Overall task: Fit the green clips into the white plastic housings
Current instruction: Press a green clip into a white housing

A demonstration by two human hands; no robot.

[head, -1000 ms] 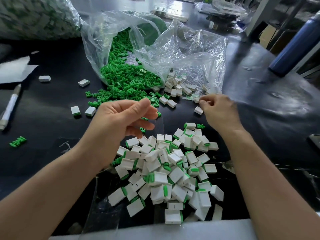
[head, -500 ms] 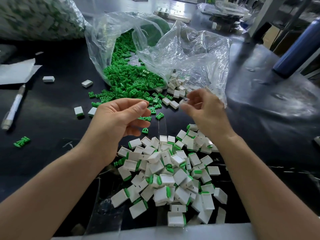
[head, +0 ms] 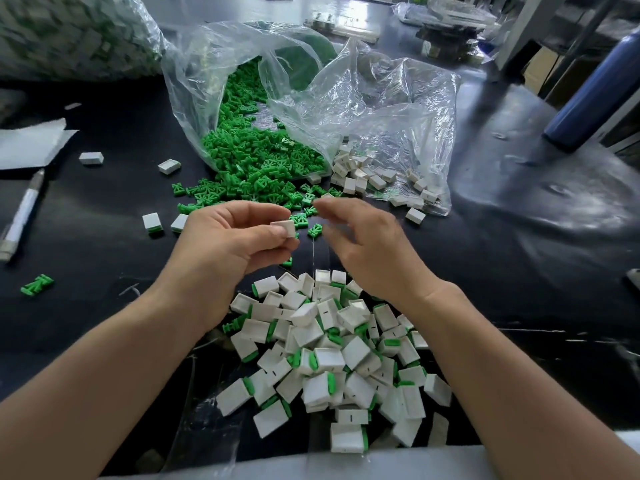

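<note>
Head view of a black counter [head: 519,271] during assembly. The left hand [head: 235,244] pinches one small white rectangular plastic housing [head: 284,229] between thumb and index finger, held above the counter. The right hand [head: 374,251] hovers just beside it; its fingers [head: 323,203] are apart and loosely curved, blurred by motion, and point toward the housing. Behind the hands, a clear plastic bag [head: 194,81] lies on its side and spills a heap of small green plastic clips [head: 249,157] onto the counter. To its right a second clear plastic bag [head: 415,109] holds bare white housings [head: 360,176]. Nearest the viewer, between the forearms, lies a pile of white housings with green clips fitted [head: 329,358]. At far left: a white pen [head: 24,213], a white paper sheet [head: 27,143] and one stray green clip [head: 36,284]
</note>
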